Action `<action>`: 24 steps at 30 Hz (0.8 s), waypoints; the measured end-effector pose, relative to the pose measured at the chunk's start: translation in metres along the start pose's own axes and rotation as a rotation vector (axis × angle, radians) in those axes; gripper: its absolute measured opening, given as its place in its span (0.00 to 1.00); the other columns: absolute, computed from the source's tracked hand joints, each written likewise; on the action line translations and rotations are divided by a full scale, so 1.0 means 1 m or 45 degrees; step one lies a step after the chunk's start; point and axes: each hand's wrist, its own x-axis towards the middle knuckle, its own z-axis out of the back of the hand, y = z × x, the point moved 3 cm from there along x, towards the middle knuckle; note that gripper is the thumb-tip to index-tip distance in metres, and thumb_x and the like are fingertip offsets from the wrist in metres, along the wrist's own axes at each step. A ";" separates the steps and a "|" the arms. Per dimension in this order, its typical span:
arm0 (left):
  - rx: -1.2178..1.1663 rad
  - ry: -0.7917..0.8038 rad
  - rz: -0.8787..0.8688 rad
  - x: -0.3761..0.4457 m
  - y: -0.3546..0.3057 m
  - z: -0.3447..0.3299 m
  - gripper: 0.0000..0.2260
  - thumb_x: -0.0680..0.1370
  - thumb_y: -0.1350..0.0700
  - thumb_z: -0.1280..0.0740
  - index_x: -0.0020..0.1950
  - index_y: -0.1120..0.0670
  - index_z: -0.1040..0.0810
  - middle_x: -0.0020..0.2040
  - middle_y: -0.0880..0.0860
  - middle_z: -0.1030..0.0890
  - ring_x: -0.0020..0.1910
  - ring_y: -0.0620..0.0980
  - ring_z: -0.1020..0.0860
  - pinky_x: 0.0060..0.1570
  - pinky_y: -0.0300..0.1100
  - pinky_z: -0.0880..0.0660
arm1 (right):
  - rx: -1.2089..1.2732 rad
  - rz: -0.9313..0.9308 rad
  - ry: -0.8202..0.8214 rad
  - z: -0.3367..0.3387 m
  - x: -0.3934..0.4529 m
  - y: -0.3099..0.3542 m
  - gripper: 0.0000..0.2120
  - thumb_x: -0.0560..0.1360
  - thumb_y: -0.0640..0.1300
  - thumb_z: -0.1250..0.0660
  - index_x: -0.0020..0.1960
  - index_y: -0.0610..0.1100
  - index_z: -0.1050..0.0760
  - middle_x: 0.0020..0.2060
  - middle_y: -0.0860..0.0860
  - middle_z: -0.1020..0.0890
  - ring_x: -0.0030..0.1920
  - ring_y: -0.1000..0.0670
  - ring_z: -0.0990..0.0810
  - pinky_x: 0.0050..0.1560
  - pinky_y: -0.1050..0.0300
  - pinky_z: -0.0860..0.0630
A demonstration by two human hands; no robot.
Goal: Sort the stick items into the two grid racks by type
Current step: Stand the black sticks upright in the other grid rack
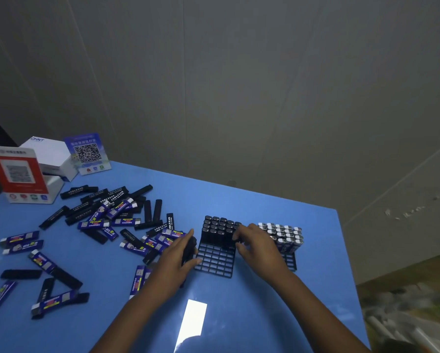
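Observation:
Two black grid racks stand on the blue table. The left rack [215, 262] has black sticks [218, 225] upright in its far rows; its near cells are bare. The right rack [290, 261] carries blue sticks with silver caps [282, 231]. My left hand [179, 258] grips a few black sticks at the left rack's left edge. My right hand [257, 247] pinches a black stick [233, 242] standing at the front row of filled cells. Loose black and blue sticks [117, 220] lie scattered over the table's left half.
A red QR stand [17, 174], a white box [50, 154] and a blue QR card [87, 152] sit at the table's far left corner. The table's right edge [349, 263] drops to the floor. A bright light reflection [192, 319] lies near me.

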 end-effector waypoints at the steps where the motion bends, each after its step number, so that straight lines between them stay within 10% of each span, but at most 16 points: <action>1: 0.004 0.000 0.004 0.001 0.000 -0.001 0.33 0.77 0.53 0.29 0.78 0.47 0.42 0.69 0.52 0.27 0.69 0.50 0.30 0.71 0.50 0.33 | -0.016 0.008 -0.002 0.000 0.001 -0.001 0.08 0.77 0.40 0.33 0.51 0.51 0.25 0.43 0.56 0.26 0.45 0.56 0.27 0.43 0.65 0.33; 24: -0.023 -0.004 0.021 0.006 0.003 -0.002 0.34 0.77 0.54 0.29 0.78 0.47 0.43 0.70 0.52 0.27 0.70 0.50 0.31 0.71 0.49 0.34 | -0.349 0.140 -0.122 -0.014 0.022 0.005 0.05 0.74 0.36 0.31 0.45 0.45 0.24 0.40 0.50 0.22 0.43 0.47 0.25 0.33 0.47 0.25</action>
